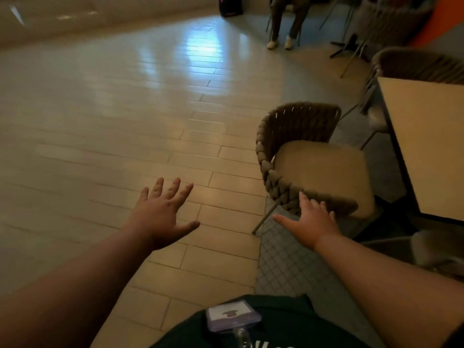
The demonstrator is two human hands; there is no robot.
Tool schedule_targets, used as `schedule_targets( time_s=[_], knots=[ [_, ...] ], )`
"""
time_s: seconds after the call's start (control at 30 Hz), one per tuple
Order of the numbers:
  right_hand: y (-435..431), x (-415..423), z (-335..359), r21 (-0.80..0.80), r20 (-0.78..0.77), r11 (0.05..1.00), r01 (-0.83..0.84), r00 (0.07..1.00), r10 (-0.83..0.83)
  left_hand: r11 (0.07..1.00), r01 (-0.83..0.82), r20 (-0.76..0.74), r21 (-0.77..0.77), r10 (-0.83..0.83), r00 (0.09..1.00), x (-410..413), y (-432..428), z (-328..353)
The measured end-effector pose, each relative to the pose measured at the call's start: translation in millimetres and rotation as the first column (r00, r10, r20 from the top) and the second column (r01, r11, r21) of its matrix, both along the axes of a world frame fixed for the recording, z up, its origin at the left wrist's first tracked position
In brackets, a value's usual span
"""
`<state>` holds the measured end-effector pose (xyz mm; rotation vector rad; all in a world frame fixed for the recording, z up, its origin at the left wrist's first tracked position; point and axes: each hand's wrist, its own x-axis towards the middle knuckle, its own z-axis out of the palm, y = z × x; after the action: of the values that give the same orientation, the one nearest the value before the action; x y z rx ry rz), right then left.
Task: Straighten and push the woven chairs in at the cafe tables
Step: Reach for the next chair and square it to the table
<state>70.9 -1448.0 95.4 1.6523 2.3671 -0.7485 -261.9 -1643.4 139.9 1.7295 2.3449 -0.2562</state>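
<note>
A brown woven chair [283, 136] with a beige seat cushion stands at the right, angled beside a beige cafe table [426, 136] and apart from its edge. My right hand [312, 221] rests flat against the near woven rim of the chair, fingers spread and thumb pointing left, not wrapped around it. My left hand [163, 209] hovers open over the tiled floor, left of the chair, touching nothing. A second woven chair [416, 65] stands at the far side of the same table.
Pale plank tiles [125, 121] stretch left and ahead; a grey small-tile strip [283, 259] runs under the chair. A seated person's legs [286, 26] and more chairs are at the back right. Another chair's edge [437, 249] shows at the lower right.
</note>
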Motion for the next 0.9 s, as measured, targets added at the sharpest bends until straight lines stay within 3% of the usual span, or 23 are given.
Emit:
schedule_targets(
  time_s=[0.37, 0.63, 0.77, 0.9],
  knots=[
    [111.2, -124.0, -8.4, -0.007, 0.003, 0.986, 0.165, 0.986, -0.165, 0.985, 0.170, -0.028, 0.021, -0.169, 0.985, -140.8, 164.7, -0.3],
    [210.4, -174.8, -2.8, 0.016, 0.110, 0.971, 0.238, 0.965, -0.239, 0.963, 0.268, -0.023, 0.000, -0.268, 0.963, -213.1, 296.1, -1.1],
    [237.6, -192.3, -3.2, -0.003, 0.062, 0.946, 0.325, 0.944, -0.324, 0.921, 0.388, 0.004, -0.025, -0.388, 0.922, -228.3, 368.0, -12.5],
    [249.9, -196.8, -21.6, -0.022, 0.096, 0.869, 0.495, 0.866, -0.491, 0.832, 0.554, 0.048, -0.022, -0.553, 0.832, -236.1, 459.2, -32.0]
  ],
)
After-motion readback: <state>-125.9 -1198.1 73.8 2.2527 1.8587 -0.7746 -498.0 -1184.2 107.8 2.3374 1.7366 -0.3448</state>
